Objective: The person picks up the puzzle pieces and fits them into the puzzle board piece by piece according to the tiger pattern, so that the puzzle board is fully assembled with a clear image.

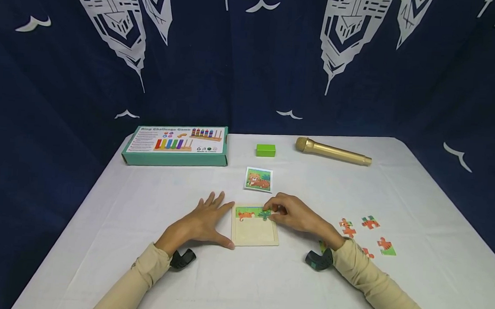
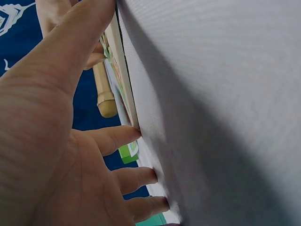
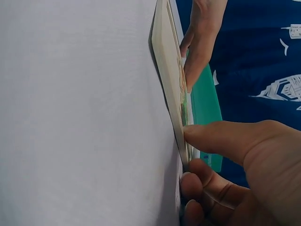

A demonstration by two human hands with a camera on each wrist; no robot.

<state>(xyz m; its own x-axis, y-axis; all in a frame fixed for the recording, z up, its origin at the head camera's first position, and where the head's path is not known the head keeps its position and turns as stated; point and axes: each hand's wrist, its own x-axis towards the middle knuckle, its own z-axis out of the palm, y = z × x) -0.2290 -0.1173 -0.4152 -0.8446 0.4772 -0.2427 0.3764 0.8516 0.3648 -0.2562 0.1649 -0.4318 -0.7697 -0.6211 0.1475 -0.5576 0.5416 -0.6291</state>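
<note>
A square wooden puzzle board [image 1: 253, 234] lies flat on the white table, its top row filled with green and orange pieces [image 1: 245, 214] and its lower part bare wood. My left hand [image 1: 204, 221] spreads along its left side, thumb at the lower corner and forefinger near the upper one. At the upper right corner my right hand [image 1: 293, 214] pinches a green puzzle piece [image 1: 264, 215] with thumb and curled fingers, partly hiding it. In the right wrist view, the thumb [image 3: 216, 136] touches the board's edge [image 3: 167, 70]. A tiger picture card [image 1: 259, 179] lies just behind the board.
Several loose puzzle pieces [image 1: 387, 246] lie to the right, some partly covered by the right forearm [image 1: 371, 282]. Along the back are a teal game box [image 1: 176, 159], a green block [image 1: 266, 150] and a gold microphone [image 1: 333, 152]. A dark blue curtain [image 1: 252, 70] hangs behind.
</note>
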